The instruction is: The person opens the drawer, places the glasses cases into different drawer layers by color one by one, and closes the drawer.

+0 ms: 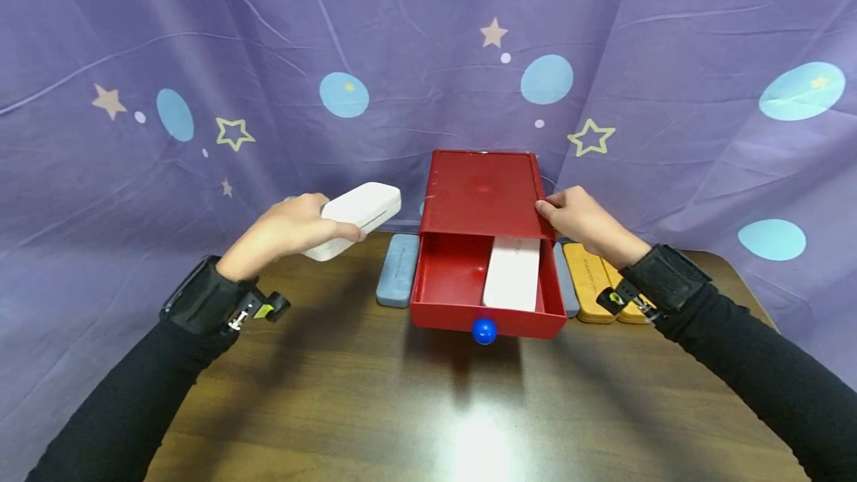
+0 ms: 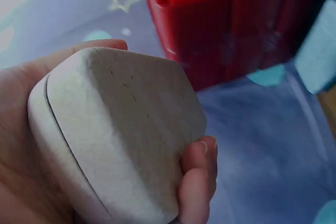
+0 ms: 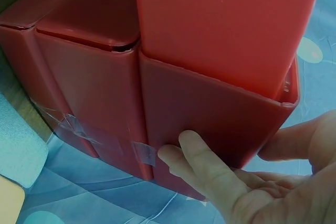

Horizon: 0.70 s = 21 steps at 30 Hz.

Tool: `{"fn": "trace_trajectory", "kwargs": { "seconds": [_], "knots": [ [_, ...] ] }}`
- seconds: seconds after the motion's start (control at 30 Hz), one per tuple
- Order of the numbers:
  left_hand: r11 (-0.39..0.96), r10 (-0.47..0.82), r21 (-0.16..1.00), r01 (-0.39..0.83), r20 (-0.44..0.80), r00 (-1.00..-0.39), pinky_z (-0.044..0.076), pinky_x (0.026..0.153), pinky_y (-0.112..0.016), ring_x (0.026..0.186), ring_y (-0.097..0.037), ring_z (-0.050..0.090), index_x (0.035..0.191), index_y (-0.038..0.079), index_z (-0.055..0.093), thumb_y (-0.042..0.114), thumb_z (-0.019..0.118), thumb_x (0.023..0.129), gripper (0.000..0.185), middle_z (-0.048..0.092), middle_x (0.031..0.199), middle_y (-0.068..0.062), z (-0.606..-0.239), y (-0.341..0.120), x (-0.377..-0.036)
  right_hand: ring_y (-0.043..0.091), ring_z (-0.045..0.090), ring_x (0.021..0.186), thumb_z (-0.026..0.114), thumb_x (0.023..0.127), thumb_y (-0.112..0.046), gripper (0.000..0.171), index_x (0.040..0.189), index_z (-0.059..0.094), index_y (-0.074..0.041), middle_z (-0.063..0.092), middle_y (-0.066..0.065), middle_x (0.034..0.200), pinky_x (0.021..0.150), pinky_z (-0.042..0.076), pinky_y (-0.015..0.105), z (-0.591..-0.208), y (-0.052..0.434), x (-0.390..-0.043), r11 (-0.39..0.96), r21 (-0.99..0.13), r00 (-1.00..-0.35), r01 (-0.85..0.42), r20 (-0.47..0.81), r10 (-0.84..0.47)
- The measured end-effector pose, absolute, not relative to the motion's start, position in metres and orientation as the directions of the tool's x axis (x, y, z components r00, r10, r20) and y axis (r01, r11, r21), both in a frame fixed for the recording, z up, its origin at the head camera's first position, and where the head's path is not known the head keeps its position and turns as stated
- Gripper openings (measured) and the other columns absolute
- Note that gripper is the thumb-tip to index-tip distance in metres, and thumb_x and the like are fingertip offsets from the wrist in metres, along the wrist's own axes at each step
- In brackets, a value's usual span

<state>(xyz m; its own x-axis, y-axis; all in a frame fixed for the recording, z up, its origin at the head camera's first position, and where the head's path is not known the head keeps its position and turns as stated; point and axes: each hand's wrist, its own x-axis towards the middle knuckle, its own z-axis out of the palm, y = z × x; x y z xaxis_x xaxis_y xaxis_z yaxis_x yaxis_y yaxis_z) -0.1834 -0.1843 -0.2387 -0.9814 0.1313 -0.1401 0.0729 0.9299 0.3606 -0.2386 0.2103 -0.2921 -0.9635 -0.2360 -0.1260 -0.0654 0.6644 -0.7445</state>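
A white glasses case [image 1: 361, 208] is held up off the table by my left hand [image 1: 291, 227], thumb along one side and fingers round the other. The seam along the closed case [image 2: 121, 129] shows in the left wrist view. In front of me stands a red drawer unit [image 1: 483, 188], its top drawer [image 1: 445, 274] pulled out toward me. Inside that drawer, on the right, lies a second white case [image 1: 512, 274]. My right hand [image 1: 579, 218] grips the unit's right side near the top, its fingers on the side wall [image 3: 184, 108] in the right wrist view.
A blue ball knob [image 1: 484, 331] sticks out from the drawer front. Blue cases [image 1: 398, 270] lie on both sides of the unit, and yellow cases [image 1: 587, 285] lie farther right. A purple patterned cloth [image 1: 415, 43] hangs behind the wooden table [image 1: 348, 400].
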Motion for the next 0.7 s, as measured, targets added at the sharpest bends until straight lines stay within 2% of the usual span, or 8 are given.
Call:
{"fn": "trace_trajectory", "kwargs": {
  "seconds": [0.17,0.4,0.7],
  "knots": [
    [0.924,0.169,0.363,0.119,-0.108,-0.980,0.047,0.063,-0.030,0.084,-0.025,0.066,0.110,0.006,0.065,0.054,0.072,0.079,0.057,0.071,0.098,-0.011,-0.224,-0.166,-0.166,0.012,0.067,0.075,0.043,0.109,-0.018,0.043,0.125,0.061,0.018,0.072,0.020,0.094,0.073,0.061,0.032,-0.293,0.211,-0.238,0.662,-0.746,-0.964,-0.068,-0.120,-0.235],
    [0.905,0.226,0.394,0.161,-0.124,-0.966,0.049,0.063,-0.030,0.084,-0.021,0.068,0.119,0.009,0.063,0.052,0.073,0.079,0.060,0.072,0.101,-0.007,-0.212,-0.145,-0.148,0.011,0.065,0.072,0.043,0.109,-0.017,0.042,0.123,0.063,0.017,0.072,0.016,0.089,0.069,0.059,0.028,-0.294,0.210,-0.238,0.664,-0.745,-0.967,-0.068,-0.115,-0.228],
    [0.902,0.284,0.371,0.221,-0.125,-0.950,0.052,0.065,-0.031,0.079,-0.019,0.068,0.119,0.011,0.062,0.051,0.073,0.077,0.059,0.072,0.099,-0.004,-0.207,-0.127,-0.140,0.011,0.066,0.073,0.043,0.110,-0.018,0.041,0.122,0.064,0.016,0.073,0.016,0.089,0.069,0.058,0.027,-0.294,0.210,-0.238,0.655,-0.752,-0.966,-0.074,-0.110,-0.236]
  ]
}}
